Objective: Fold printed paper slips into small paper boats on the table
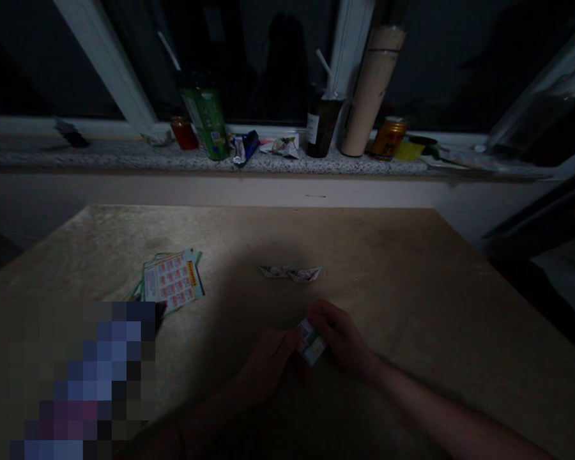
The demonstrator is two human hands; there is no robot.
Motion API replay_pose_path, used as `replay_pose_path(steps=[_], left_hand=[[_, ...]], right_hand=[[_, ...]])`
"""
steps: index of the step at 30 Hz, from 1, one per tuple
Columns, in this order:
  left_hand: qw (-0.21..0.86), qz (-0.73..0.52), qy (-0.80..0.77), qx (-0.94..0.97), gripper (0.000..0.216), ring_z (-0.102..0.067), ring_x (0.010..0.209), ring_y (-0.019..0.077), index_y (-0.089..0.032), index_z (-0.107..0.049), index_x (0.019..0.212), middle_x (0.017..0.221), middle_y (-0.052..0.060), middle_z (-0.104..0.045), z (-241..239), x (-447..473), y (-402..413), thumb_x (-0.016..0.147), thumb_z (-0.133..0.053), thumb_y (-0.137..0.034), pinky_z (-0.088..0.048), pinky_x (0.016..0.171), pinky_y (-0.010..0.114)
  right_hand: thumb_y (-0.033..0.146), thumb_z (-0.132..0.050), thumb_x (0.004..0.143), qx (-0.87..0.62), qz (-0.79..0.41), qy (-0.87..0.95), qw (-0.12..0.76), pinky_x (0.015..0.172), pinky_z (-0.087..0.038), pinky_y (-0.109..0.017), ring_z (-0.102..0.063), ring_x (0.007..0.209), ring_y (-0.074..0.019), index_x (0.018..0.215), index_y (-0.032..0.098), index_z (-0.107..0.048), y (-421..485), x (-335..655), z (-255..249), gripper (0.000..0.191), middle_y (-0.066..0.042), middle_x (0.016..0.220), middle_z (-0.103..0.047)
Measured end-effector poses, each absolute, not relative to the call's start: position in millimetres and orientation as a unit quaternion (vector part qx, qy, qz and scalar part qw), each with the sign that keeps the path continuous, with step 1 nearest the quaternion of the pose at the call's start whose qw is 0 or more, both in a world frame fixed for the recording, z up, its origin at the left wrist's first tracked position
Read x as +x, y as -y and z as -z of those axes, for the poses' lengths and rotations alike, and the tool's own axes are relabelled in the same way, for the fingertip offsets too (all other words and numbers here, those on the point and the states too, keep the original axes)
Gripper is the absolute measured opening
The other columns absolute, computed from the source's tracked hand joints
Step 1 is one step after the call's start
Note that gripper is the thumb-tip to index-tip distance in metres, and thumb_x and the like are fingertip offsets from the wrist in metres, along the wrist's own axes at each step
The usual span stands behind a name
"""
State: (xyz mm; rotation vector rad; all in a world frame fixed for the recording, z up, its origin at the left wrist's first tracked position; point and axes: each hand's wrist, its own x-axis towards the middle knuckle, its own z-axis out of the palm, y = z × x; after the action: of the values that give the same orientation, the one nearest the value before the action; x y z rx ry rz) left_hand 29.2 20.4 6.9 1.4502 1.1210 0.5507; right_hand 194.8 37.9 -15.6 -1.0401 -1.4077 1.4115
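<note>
Between my two hands, low over the table's middle, is a small folded piece of printed paper (312, 345). My left hand (271, 358) grips its left edge, thumb on top. From the right, my right hand (338, 332) has its fingers closed on the paper's upper right side. Just beyond my hands lie small folded paper shapes (305, 275), end to end and pointed at the tips. A stack of printed leaflets (168, 281) with rows of red boxes rests to the left. The dim light hides the finer folds.
The wooden table (388, 255) reaches to a wall below a speckled windowsill (278, 165). On the sill stand a green carton-like container (208, 121), a dark cup with a straw (322, 128), a tall beige flask (371, 96), a gold can (390, 137) and crumpled wrappers (244, 147). Pixelation covers the lower left.
</note>
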Motion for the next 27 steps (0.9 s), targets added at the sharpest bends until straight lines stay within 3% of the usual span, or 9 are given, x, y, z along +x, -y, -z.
replay_pose_path(steps=[6, 13, 19, 27], left_hand=[[0.542, -0.224, -0.501, 0.636, 0.059, -0.058, 0.054, 0.0163, -0.017, -0.061, 0.059, 0.052, 0.002, -0.063, -9.0, 31.7, -21.0, 0.093, -0.024, -0.048, -0.041, 0.060, 0.023], [0.554, -0.252, -0.494, 0.621, 0.057, -0.060, 0.058, 0.0173, -0.015, -0.063, 0.066, 0.058, 0.003, -0.066, -9.1, 31.5, -20.8, 0.092, -0.027, -0.049, -0.041, 0.060, 0.023], [0.586, -0.214, -0.473, 0.622, 0.040, -0.057, 0.057, 0.0151, -0.013, -0.065, 0.067, 0.062, 0.002, -0.065, -5.4, 30.2, -24.1, 0.082, -0.052, -0.047, -0.038, 0.053, 0.020], [0.585, -0.228, -0.488, 0.607, 0.036, -0.054, 0.050, 0.0128, -0.014, -0.061, 0.057, 0.052, -0.001, -0.061, -10.2, 32.0, -24.8, 0.081, -0.054, -0.041, -0.038, 0.050, 0.019]], right_hand=[[0.049, -0.057, 0.081, -0.432, -0.588, 0.524, 0.440, 0.052, -0.038, -0.022, -0.045, 0.056, -0.0103, 0.074, 0.018, -0.054, -41.0, 194.7, 15.2, 0.032, 0.003, 0.063, -0.049], [0.056, -0.057, 0.078, -0.445, -0.584, 0.554, 0.391, 0.049, -0.037, -0.022, -0.046, 0.053, -0.0108, 0.065, 0.017, -0.057, -41.4, 193.9, 11.4, 0.041, 0.002, 0.058, -0.052], [0.050, -0.053, 0.083, -0.443, -0.548, 0.584, 0.404, 0.051, -0.039, -0.022, -0.049, 0.056, -0.0119, 0.069, 0.017, -0.062, -37.9, 194.7, 10.1, 0.036, 0.000, 0.062, -0.056], [0.051, -0.058, 0.079, -0.437, -0.576, 0.564, 0.398, 0.052, -0.040, -0.023, -0.052, 0.058, -0.0127, 0.074, 0.016, -0.065, -39.9, 194.3, 9.7, 0.035, -0.001, 0.066, -0.060]])
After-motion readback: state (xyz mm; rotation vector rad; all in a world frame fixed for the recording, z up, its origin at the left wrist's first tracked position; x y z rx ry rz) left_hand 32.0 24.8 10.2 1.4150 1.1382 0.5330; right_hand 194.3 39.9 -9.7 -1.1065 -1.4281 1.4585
